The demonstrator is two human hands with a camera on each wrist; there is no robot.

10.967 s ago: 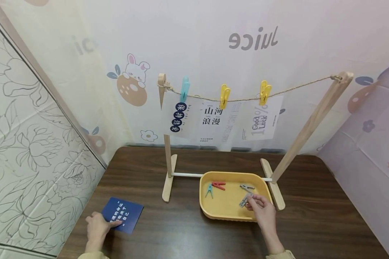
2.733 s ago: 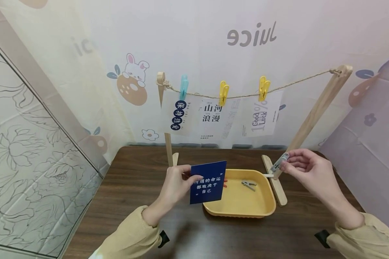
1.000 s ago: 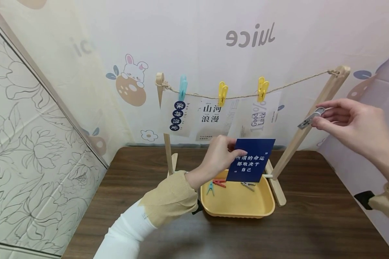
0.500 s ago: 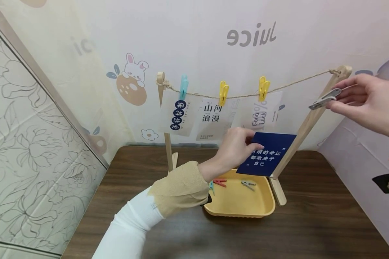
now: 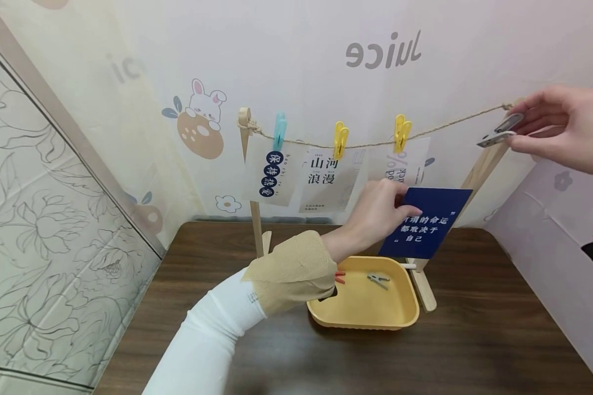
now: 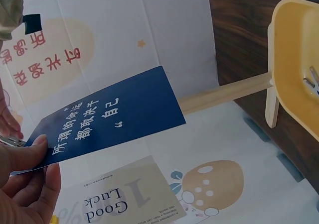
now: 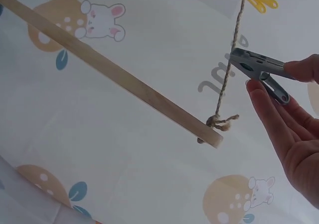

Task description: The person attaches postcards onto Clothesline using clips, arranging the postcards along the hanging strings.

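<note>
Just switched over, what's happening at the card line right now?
A person is working at a small wooden rack strung with twine. The left hand holds a dark blue card up below the bare right stretch of the twine. The right hand pinches a grey clothespin near the twine's right end, not yet on it. Three cards hang from a blue peg and two yellow pegs. Spare pegs lie in the yellow tray.

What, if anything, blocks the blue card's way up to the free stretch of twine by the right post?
Nothing visible does. The blue card, held by the left hand, is below the bare twine, beside the Good Luck card. The right hand holds the grey clothespin near the twine.
</note>
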